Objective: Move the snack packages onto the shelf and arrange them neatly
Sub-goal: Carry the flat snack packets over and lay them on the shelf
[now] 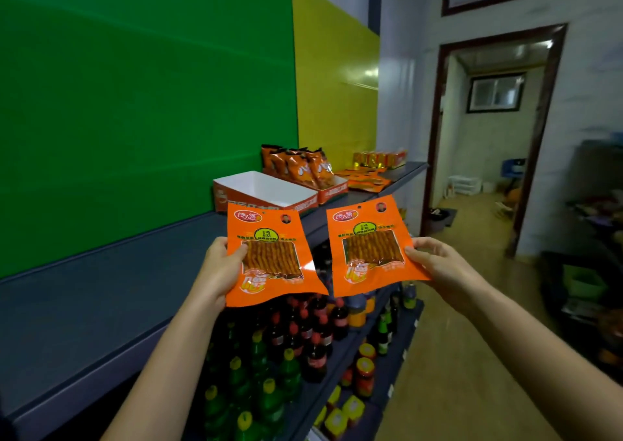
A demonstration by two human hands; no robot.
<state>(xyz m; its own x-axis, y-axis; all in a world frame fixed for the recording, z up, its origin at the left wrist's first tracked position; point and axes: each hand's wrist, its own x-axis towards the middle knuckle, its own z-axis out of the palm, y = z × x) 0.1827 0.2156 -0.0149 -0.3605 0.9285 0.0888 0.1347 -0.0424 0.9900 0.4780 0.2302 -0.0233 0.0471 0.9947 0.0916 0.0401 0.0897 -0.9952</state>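
I hold two flat orange snack packages upright in front of me, side by side. My left hand (219, 267) grips the left package (269, 238) by its left edge. My right hand (438, 265) grips the right package (369, 235) by its right edge. Both hang in the air just off the front edge of the grey top shelf (101, 292). Further along that shelf an empty white-lined display box (269, 189) sits beside a second box holding upright orange bags (300, 166). Several flat orange packages (365, 177) lie beyond them.
A green panel (135, 103) and a yellow panel (333, 80) back the shelf. Lower shelves hold many drink bottles (286, 356) and jars (364, 370). An aisle floor runs on the right toward an open doorway (488, 137). Dark crates and goods (586, 272) stand at the far right.
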